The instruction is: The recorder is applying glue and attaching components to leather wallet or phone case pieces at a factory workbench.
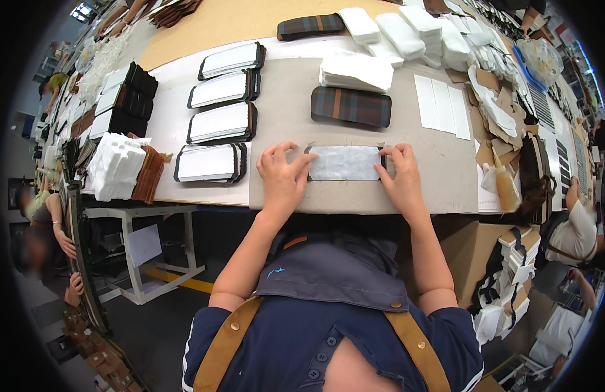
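Note:
A rectangular panel with a whitish-grey face and dark corners lies flat on the grey-beige work mat near the table's front edge. My left hand holds its left end, thumb and forefinger close together at the edge. At the opposite end my right hand grips the right edge in the same way, its other fingers curled. Just beyond the panel lies a stack of dark plaid pieces with rounded corners. Behind that sits a pile of white rectangular pieces.
Several stacks of white-faced, dark-edged panels form a column on the left. White strips lie right of the mat. Farther right are brown scraps and a bottle of yellowish liquid. A cardboard box stands below the table.

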A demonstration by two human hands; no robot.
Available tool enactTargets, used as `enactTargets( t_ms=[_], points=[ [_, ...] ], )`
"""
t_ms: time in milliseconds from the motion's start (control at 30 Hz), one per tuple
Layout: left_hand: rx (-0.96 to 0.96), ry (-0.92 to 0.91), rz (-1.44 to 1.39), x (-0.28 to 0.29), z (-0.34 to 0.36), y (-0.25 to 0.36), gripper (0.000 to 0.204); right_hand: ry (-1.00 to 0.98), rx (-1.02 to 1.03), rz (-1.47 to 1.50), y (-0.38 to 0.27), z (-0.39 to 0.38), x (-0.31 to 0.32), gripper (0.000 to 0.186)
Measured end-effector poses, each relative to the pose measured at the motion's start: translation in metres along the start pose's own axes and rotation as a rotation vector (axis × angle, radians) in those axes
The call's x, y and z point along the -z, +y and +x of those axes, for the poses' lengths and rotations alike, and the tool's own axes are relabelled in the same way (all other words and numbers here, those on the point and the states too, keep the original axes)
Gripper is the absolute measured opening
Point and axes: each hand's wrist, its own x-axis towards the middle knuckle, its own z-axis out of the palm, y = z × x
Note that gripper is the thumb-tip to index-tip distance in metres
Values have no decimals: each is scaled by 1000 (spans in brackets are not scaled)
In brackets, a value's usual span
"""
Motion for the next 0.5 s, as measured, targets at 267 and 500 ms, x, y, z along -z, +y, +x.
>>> enactTargets(
  t_ms=[267,500],
  points=[
    [-244,-225,-21,19,-9,8,47,-1,220,-181,-17,-19,15,62],
    [-262,-241,17,24,-13,2,56,-111,289,-386,22,-18,31,68]
  ],
)
